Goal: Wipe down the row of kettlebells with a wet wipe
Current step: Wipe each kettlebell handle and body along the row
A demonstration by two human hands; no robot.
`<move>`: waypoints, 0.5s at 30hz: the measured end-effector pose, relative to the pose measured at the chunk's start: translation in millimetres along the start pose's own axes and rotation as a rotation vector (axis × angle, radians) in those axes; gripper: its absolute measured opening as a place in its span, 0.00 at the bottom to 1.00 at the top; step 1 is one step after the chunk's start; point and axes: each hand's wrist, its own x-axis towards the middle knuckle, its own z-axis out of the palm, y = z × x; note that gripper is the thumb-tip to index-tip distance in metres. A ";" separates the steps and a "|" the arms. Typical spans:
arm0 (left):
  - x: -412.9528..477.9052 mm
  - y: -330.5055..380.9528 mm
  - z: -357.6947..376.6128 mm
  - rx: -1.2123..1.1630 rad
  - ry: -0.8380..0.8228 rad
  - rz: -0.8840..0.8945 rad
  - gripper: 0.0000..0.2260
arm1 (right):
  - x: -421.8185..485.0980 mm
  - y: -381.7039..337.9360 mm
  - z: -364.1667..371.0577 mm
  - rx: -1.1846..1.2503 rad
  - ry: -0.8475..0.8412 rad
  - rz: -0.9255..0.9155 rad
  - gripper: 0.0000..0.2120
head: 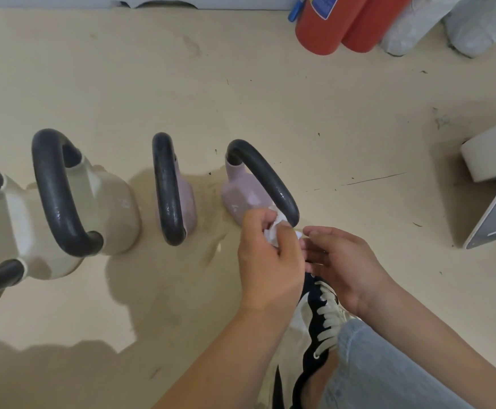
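White wet wipe point(273, 235) sat bunched in the curled fingers point(287, 241) of the left hand point(267, 258); the right hand point(341, 261) hung loose beside it, holding nothing. Just beyond stood the nearest pink kettlebell point(241, 196). Bunched so small, the wipe could skip patches or drop onto the dusty floor point(270, 98).

The left forearm point(226, 349) and right forearm point(435, 338) reach up from the floor's near edge, both bare. The left hand point(270, 258) is knuckles-up, with fingers and thumb curled round a crumpled wet wipe point(274, 233). The right hand point(342, 261) lies just beside it, fingers loosely bent toward the left hand. Whether they touch the wipe is unclear.
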 end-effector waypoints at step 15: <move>14.5 -55.2 -20.2 0.480 -0.197 -0.029 0.08 | 1.0 0.9 7.2 -0.019 0.012 -0.008 0.08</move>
